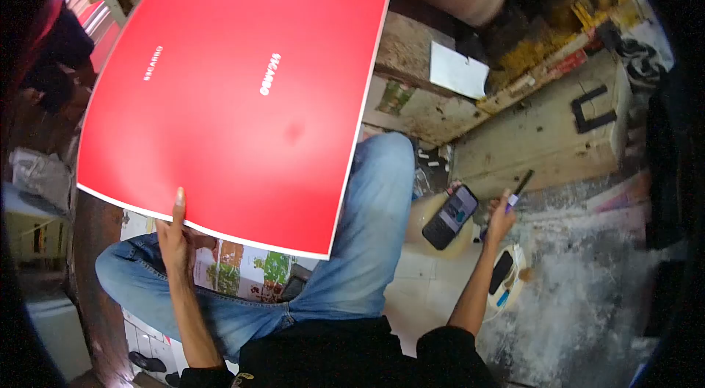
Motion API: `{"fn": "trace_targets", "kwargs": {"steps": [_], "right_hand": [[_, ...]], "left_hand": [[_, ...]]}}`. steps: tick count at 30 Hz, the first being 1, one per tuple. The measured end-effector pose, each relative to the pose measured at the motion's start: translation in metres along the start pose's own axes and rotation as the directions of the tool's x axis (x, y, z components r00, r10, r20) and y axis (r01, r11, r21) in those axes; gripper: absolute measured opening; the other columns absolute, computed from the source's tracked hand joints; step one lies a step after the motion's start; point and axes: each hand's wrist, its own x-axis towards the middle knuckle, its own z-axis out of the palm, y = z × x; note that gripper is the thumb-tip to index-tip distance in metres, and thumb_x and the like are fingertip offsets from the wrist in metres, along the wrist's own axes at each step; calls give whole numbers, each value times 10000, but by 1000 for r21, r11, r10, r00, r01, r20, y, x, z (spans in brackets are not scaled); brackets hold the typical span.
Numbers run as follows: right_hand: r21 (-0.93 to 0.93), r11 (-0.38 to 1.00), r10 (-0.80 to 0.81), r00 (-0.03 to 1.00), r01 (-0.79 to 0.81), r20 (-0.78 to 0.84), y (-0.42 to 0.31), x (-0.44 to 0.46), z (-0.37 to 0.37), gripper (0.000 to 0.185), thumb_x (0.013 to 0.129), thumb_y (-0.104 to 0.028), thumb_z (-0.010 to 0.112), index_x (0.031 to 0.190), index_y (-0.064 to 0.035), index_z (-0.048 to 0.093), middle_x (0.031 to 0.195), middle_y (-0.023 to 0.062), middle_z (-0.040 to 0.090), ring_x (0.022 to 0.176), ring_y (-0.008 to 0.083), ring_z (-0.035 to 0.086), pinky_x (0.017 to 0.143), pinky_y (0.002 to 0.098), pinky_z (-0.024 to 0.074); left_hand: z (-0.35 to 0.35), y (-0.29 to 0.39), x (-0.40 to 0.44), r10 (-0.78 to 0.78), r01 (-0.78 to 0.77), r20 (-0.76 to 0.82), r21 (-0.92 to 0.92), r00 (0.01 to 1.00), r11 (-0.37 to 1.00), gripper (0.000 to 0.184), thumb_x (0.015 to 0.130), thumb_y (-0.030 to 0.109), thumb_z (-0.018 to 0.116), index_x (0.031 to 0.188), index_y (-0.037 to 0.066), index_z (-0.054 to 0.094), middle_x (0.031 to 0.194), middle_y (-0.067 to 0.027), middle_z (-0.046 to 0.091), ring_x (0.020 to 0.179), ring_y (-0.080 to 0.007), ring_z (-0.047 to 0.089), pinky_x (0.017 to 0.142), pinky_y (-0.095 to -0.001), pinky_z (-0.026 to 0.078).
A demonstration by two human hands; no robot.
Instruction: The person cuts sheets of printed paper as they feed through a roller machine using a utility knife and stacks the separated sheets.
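Left hand is pinching a red printed sheet by its near edge, thumb on top, sheet spreading out over the lap. Right hand is curling closed round one slim tool, near one phone; in one round pale tray I'm counting at least two items, black and blue.

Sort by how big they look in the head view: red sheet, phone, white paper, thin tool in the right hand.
1. Red sheet
2. Phone and white paper: too alike to rank
3. Thin tool
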Motion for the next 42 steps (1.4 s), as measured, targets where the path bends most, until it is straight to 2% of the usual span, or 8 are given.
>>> {"fn": "trace_targets", "kwargs": {"steps": [1, 3, 9, 14, 27, 31, 33, 42], "right_hand": [[62, 998, -14, 1000, 14, 1, -5, 7, 3, 556, 883, -543, 552, 927, -1, 669, 651, 58, 616, 588, 117, 583, 473, 263, 415], [151, 988, -28, 996, 16, 82, -46, 16, 12, 541, 912, -528, 510, 992, -9, 639, 671, 48, 607, 573, 103, 576, 418, 247, 394], [421, 897, -321, 856, 138, 405, -250, -38, 75, 374, 977, -335, 483, 1177, -37, 591, 713, 31, 592, 545, 72, 555, 386, 218, 394], [582, 813, -447, 628, -11, 637, -327, -35, 159, 376, 944, -278, 555, 1170, 22, 575, 748, 104, 633, 513, 120, 578, 400, 226, 448], [605, 796, -507, 528, -17, 681, -349, -32, 215, 376, 926, -268, 589, 1152, 33, 599, 703, 73, 626, 463, 92, 542, 379, 218, 408], [632, 768, -490, 542, -102, 683, -342, -23, 216, 359, 935, -262, 578, 1137, 33, 601, 686, 67, 619, 451, 88, 529, 373, 217, 393], [656, 739, -461, 595, -154, 659, -339, -22, 213, 348, 937, -256, 575, 1127, 34, 603, 685, 69, 620, 449, 89, 527, 371, 218, 389], [590, 801, -552, 512, 104, 658, -361, -7, 192, 298, 933, -223, 582, 1068, 38, 631, 641, 80, 612, 403, 80, 484, 355, 226, 350]], "left_hand": [[-3, -3, 0, 20, -21, -25, -6, 999, 1000, 493, 930, 241, 593, 1305, -27, 418, 1243, -145, 512, 1110, -173, 525, 918, -351, 457], [-5, -11, 8, 27, -27, -4, -43, 1000, 999, 408, 916, 204, 609, 1214, -29, 457, 950, -88, 611, 641, -97, 613, 500, -233, 510], [18, -2, 0, 34, -46, -90, -142, 995, 989, 489, 915, 224, 604, 1272, -35, 392, 1008, -145, 616, 600, -128, 646, 383, -239, 520], [14, 22, -12, -80, 75, 52, 87, 995, 993, 593, 935, 343, 561, 1303, -51, 315, 626, -103, 624, 309, -131, 526, 191, -205, 259], [11, 47, -18, -215, 211, 63, 53, 975, 976, 507, 932, 261, 573, 1244, -70, 351, 681, -147, 645, 416, -177, 613, 240, -198, 387], [29, 51, -18, -161, 141, -112, -173, 980, 975, 535, 930, 245, 573, 1284, -62, 314, 783, -168, 652, 462, -199, 637, 291, -230, 477], [7, 59, -22, -287, 281, 68, 82, 955, 956, 535, 931, 221, 568, 1305, -48, 297, 867, -187, 646, 521, -219, 660, 347, -277, 541], [8, 40, -16, -212, 209, -37, -68, 977, 976, 566, 919, 253, 591, 1300, -45, 297, 802, -166, 648, 473, -194, 639, 329, -255, 519]]}}
